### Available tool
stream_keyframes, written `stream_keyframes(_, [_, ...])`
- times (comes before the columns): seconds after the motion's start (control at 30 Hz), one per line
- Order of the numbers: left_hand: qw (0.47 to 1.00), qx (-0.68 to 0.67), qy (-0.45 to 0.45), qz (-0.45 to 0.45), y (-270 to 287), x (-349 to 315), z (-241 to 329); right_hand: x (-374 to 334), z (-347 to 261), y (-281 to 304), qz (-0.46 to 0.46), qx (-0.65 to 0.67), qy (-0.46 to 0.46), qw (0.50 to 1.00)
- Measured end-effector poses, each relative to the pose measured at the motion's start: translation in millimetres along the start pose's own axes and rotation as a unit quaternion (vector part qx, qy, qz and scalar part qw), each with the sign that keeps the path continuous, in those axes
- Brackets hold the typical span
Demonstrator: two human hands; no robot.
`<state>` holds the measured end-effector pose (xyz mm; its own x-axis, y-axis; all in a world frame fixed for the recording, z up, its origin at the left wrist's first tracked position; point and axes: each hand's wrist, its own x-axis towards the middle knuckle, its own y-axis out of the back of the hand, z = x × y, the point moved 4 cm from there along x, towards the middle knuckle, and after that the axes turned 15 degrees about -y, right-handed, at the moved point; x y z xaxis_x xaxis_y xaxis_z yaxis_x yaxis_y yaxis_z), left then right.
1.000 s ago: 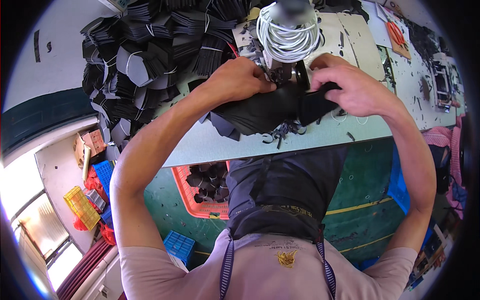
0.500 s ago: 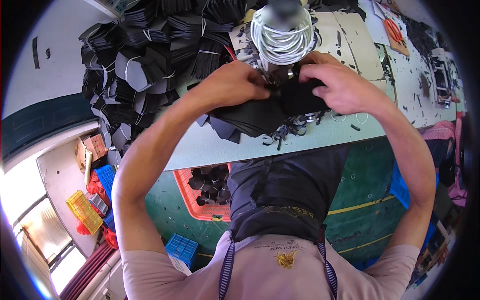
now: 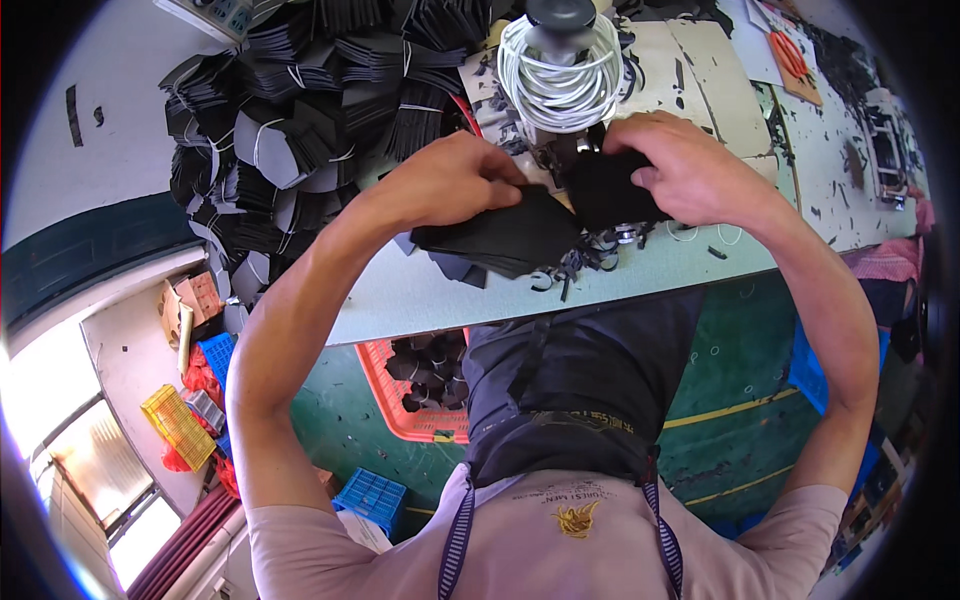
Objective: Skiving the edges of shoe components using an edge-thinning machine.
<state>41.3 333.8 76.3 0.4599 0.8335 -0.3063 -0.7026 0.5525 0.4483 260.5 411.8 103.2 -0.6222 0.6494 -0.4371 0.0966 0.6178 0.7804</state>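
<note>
My left hand (image 3: 462, 180) is closed, its thumb and fingertips pinching the far edge of a black flat piece on top of a stack of similar black pieces (image 3: 505, 235). My right hand (image 3: 675, 165) has its fingers bent round another black piece (image 3: 612, 190), which lies flat beside the stack, at the foot of a machine (image 3: 585, 142). Part of the machine is hidden behind the coil of white cord (image 3: 560, 80) above it. Dark thin offcuts (image 3: 585, 258) lie at the near side of the pieces.
Tied bundles of black pieces (image 3: 285, 140) are heaped at the far left of the table (image 3: 400, 300). Orange-red pliers or scissors (image 3: 790, 55) lie at the far right. Below the table stand a salmon-coloured basket (image 3: 385, 410) with dark bundles and a blue crate (image 3: 370, 497).
My left hand has drawn back slightly left, away from the machine. The black piece at my right hand has shifted slightly right, and the stack's top now shows more fully.
</note>
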Motion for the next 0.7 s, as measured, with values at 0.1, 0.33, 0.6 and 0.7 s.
stream_keyframes(0.1, [0.991, 0.044, 0.129, 0.018, 0.6, -6.8, -3.6, -4.2, 14.8, 6.0, -0.023, 0.025, -0.011, 0.999])
stream_keyframes(0.33, [0.992, 0.071, 0.087, 0.053, -0.8, 14.1, 10.2, 1.7, 7.6, 8.2, -0.050, 0.037, 0.084, 0.995])
stream_keyframes(0.6, [0.989, 0.076, 0.126, 0.021, 2.2, -0.2, 10.5, -8.4, 18.3, 18.8, -0.091, -0.030, 0.005, 0.995])
stream_keyframes(0.7, [0.985, 0.108, 0.127, 0.032, -2.1, 13.1, 10.9, -4.9, 12.8, 23.0, -0.108, 0.025, 0.049, 0.993])
